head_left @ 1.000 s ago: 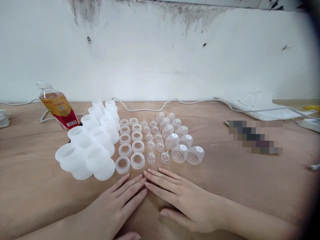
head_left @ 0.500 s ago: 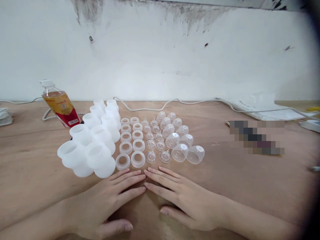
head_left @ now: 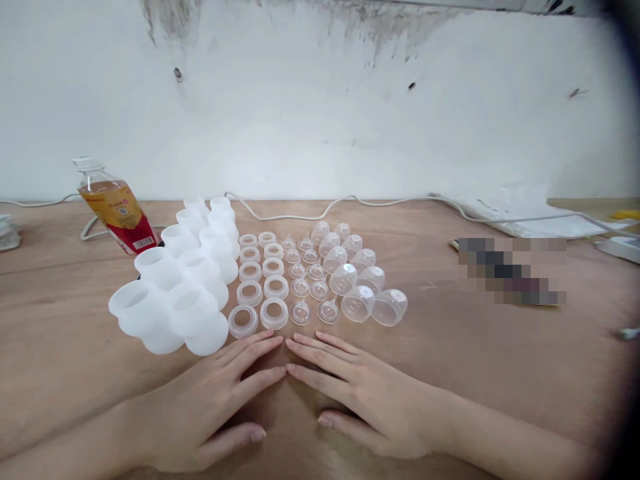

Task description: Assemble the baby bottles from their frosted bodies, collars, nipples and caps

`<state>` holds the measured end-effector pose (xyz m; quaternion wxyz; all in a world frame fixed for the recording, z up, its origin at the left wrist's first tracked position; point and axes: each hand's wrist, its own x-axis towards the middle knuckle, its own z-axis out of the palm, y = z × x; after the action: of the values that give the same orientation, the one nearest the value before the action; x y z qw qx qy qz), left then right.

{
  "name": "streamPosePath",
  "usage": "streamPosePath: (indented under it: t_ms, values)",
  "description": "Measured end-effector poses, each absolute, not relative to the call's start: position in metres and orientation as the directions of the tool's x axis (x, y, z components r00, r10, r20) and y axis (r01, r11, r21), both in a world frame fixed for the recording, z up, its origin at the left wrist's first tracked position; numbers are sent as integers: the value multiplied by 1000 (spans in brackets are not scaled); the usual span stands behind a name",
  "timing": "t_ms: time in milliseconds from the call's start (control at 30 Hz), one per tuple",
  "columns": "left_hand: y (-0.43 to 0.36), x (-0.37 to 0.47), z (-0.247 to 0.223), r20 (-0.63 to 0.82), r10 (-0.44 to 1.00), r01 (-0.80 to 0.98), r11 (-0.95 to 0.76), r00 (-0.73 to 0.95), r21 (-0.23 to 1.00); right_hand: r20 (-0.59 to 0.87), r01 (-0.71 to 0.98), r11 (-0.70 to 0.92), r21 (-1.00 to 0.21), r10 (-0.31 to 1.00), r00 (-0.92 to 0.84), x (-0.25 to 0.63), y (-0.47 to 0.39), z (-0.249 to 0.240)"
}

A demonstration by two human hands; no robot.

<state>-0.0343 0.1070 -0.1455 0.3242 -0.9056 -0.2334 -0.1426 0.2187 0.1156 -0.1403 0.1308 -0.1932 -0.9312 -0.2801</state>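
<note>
My left hand lies with its fingers spread on the wooden table, holding nothing. Its fingertips are close to the nearest collar ring. My right hand also rests open and bare, its index fingertip meeting the left one, just in front of the clear bottle nipples. White translucent baby bottles stand upright in two columns at the left. Beside them come two columns of collar rings, then two of nipples. Clear domed caps form the rightmost two columns.
A drink bottle with a yellow and red label leans behind the bottles. A white cable runs along the wall. To the right are a blurred-out flat object, a plastic bag and a white device.
My left fingers have lifted or shifted slightly, with the index and middle fingers now a little differently placed. The view has moved slightly; the bottle parts keep their arrangement.
</note>
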Motion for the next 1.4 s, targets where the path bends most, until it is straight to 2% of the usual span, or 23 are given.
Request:
streamPosePath:
  t_ms: [367,633,933,1067,1167,1233,1333,1400]
  values:
    - [104,-30,-141,294,368,470,-649,882,-599,358,456,770,446,313,-880,221,116,-140]
    - [104,-29,-141,312,381,492,-649,870,-580,359,478,751,456,336,-871,221,117,-139]
    - [106,-29,-141,337,364,496,-652,868,-574,383,459,776,433,302,-873,221,117,-139]
    - [107,-30,-141,339,348,486,-647,874,-588,391,445,752,487,268,-881,222,117,-140]
    - [107,-30,-145,376,279,465,-614,883,-638,490,457,701,547,174,-854,222,122,-143]
    - [108,-29,-148,444,154,449,-549,883,-704,588,494,640,589,80,-805,221,126,-142]
    - [110,-19,-149,509,-53,457,-368,859,-810,694,589,499,636,-36,-719,213,128,-133]
    - [112,-7,-147,549,-66,521,-240,833,-819,743,673,397,624,-36,-668,204,126,-124]
